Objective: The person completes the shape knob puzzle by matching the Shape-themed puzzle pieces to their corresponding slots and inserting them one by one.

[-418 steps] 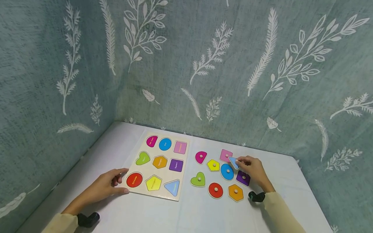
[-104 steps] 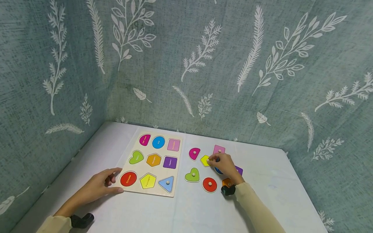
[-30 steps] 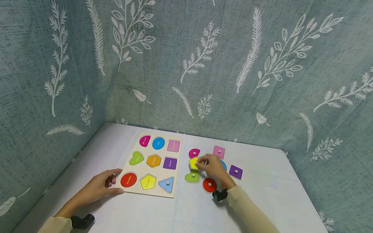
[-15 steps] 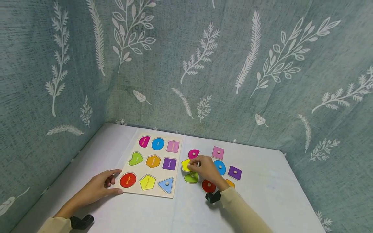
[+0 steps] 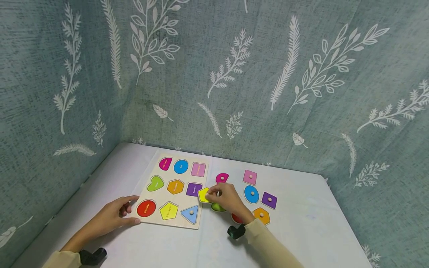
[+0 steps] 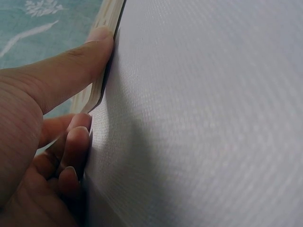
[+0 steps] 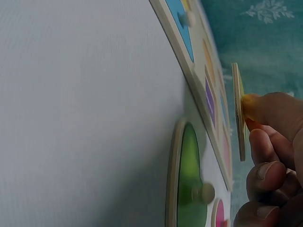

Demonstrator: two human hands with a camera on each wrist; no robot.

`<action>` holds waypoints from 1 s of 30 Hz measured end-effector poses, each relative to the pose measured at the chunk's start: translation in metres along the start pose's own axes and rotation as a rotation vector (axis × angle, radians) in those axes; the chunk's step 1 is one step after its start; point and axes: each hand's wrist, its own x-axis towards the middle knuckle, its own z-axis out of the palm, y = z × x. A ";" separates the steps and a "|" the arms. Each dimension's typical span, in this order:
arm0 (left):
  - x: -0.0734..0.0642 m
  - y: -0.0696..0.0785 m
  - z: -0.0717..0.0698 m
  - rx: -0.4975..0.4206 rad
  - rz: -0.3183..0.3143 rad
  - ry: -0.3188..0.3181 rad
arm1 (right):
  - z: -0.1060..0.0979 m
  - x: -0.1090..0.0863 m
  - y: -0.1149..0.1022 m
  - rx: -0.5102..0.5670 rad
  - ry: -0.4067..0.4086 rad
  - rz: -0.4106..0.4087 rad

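My right hand (image 5: 227,198) pinches the yellow pentagon piece (image 5: 203,195) by its knob. The piece overlaps the right edge of the wooden shape puzzle board (image 5: 177,222), beside the purple square slot; the right wrist view shows it raised off the table and tilted on edge. My left hand (image 5: 115,214) grips the board's near left corner, its thumb (image 6: 97,47) against the near edge and its other fingers curled at the side. A blue triangle piece (image 5: 189,215) sits in its slot at the near right. The yellow pentagon slot (image 5: 168,211) lies left of it, showing its printed label.
Right of the board lie a green heart piece (image 7: 189,170) and a red round piece (image 5: 236,219), both partly hidden by my right hand and wrist. Also loose there are magenta half-round (image 5: 222,178), pink (image 5: 249,177), blue oval (image 5: 251,194), purple square (image 5: 269,200) and orange hexagon (image 5: 262,216) pieces.
Earlier, the blue triangle was carried from the loose pieces into its slot. Since then my right hand has picked up the yellow pentagon and moved it left to the board's edge. My left hand stays put.
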 end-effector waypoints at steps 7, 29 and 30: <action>-0.002 0.000 -0.001 -0.024 0.013 -0.014 | 0.013 0.000 -0.011 0.033 -0.024 0.012; 0.000 0.001 -0.001 -0.018 0.005 -0.017 | 0.041 0.006 -0.042 0.010 -0.107 0.033; -0.001 0.001 -0.001 -0.021 0.006 -0.017 | 0.043 0.007 -0.043 0.006 -0.112 0.025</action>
